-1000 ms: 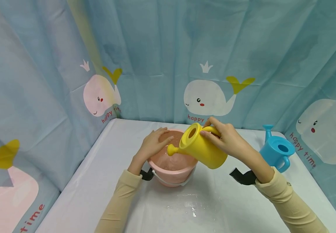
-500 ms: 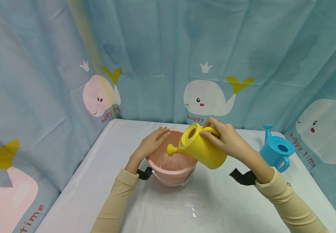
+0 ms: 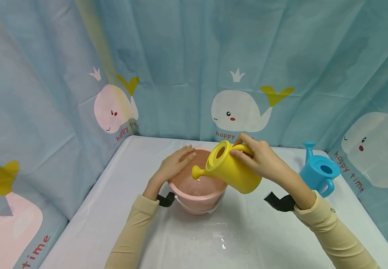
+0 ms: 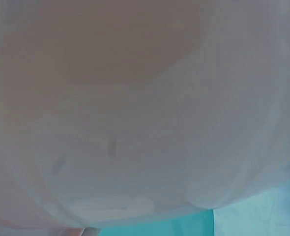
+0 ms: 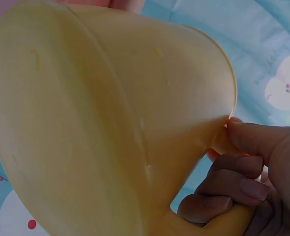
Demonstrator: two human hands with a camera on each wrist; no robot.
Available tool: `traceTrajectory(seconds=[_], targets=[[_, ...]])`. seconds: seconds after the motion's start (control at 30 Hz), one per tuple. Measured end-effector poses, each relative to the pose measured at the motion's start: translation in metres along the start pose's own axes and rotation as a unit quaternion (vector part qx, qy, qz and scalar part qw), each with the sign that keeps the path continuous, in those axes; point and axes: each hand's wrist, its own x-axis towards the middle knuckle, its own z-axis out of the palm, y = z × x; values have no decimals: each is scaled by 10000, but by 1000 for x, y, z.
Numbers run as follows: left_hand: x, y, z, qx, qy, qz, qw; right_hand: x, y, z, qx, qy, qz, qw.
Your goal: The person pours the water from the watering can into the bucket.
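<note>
The yellow watering can (image 3: 236, 170) is held tilted, its spout reaching over the pink bucket (image 3: 197, 203). My right hand (image 3: 264, 158) grips its handle; the right wrist view shows curled fingers (image 5: 228, 189) round the handle and the thumb against the can (image 5: 105, 108). With fingers fairly straight, my left hand (image 3: 174, 164) rests on the left rim of the bucket. Small bubbles or ripples show at the bottom of the bucket. In the left wrist view the bucket's blurred side (image 4: 135, 147) fills nearly everything, and the left fingers are hidden there.
A blue watering can (image 3: 318, 173) stands upright at the right on the white tabletop (image 3: 264, 239). Wet spots shine on the table in front of the bucket. Blue curtains (image 3: 167, 74) with whale prints close off the back and sides.
My left hand has shifted slightly left along the bucket's rim, its thumb moving closer to the fingers. The yellow watering can and right hand stay nearly still. The head view has tilted slightly.
</note>
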Motion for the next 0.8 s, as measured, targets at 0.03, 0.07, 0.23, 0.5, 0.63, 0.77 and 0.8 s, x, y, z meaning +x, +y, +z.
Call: traceTrajectory(seconds=[0.03,0.07,0.23,0.5,0.63,0.77,0.8], targets=[[0,0,0,22,8,19,10000,0,0,0,-4,-10,6,10000],[0,0,0,30,6,21,10000,0,0,0,-9,-16,22,10000],[1,0,1,90,-3,38,10000,2,1,-1,-51,-15,12,10000],[1,-1,3,185,140,81,9997,4,1,-1,-37,-14,-74,10000],[0,-1,4,189,147,67,9997,5,0,-2,-13,-59,-69,10000],[0,0,3,177,102,16,9998,6,-1,-3,-36,-120,-38,9999],[-1,0,3,179,102,6,9998,7,-1,-3,-44,-134,-33,9999]])
